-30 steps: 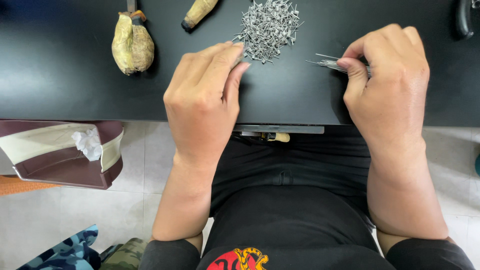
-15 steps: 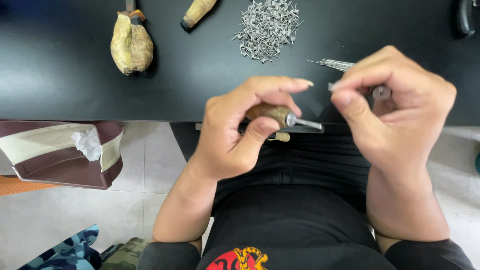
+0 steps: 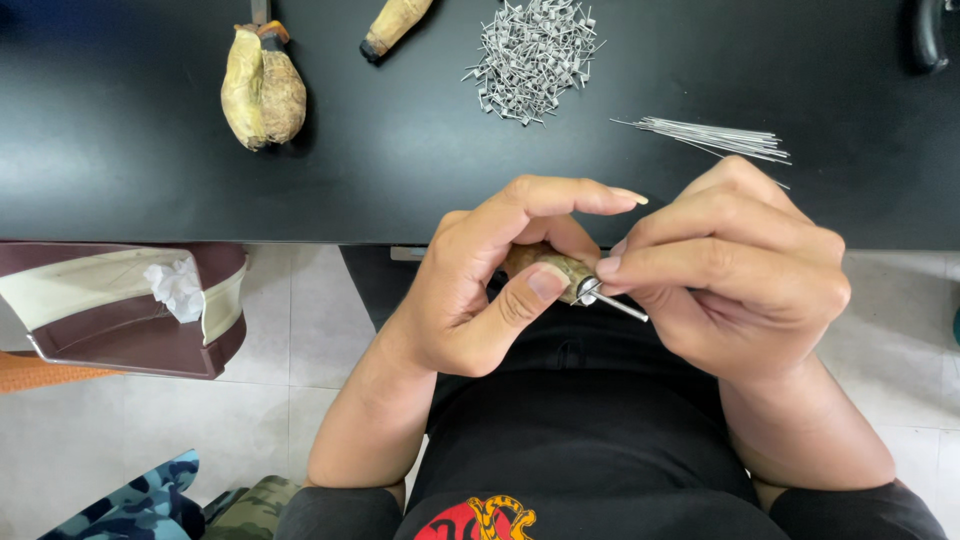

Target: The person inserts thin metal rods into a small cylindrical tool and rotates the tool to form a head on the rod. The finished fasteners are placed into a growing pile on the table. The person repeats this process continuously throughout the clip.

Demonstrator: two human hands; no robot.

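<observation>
Black table (image 3: 140,150), matte top, its near edge running across the view. On it: a heap of short bent metal pins (image 3: 535,58) at upper centre; a bundle of long straight wires (image 3: 715,137) to the right of the heap; two wrapped tool handles, one bulbous (image 3: 262,90), one slimmer (image 3: 395,24) and partly cut off by the frame edge; a dark object (image 3: 930,35) at the far right corner.

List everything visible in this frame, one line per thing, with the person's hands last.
tool: one, brown handle, metal tip, held over the lap
bent wire pieces: one heap, grey, table top centre
straight wires: one bundle, grey, table right
wrapped tools: two, tan, table top left
table: one, black
bin: one, maroon, with crumpled tissue, left
left hand: grips the tool handle
right hand: fingers at the metal tip
</observation>
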